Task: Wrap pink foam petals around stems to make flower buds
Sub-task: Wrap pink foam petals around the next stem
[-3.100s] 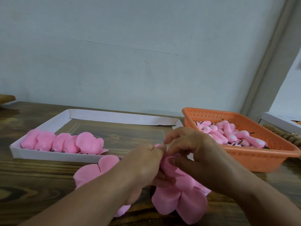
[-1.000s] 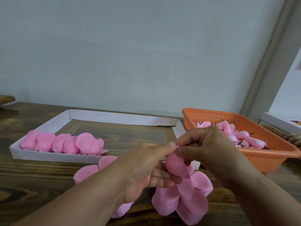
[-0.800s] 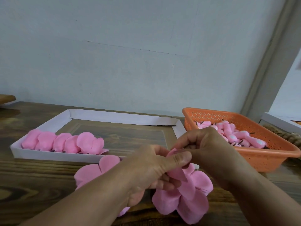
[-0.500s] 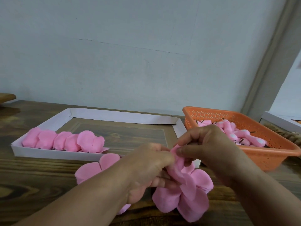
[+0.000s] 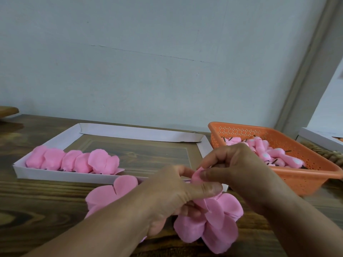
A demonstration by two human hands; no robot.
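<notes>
Both hands meet over the wooden table's front, working one pink foam petal piece. My left hand grips its upper part, thumb pressed across the folded top. My right hand pinches a petal tip between thumb and fingers. The lower petals hang loose below the hands. The stem inside is hidden. A flat petal sheet lies on the table under my left forearm.
A shallow white cardboard tray behind the hands holds a row of finished pink buds. An orange perforated basket at the right holds several pink stem cores. A white box edge sits far right.
My left thumb has slid across the folded petal top and presses it down. My right hand keeps pinching a petal tip, shifted slightly. The loose petals hang in the same place.
</notes>
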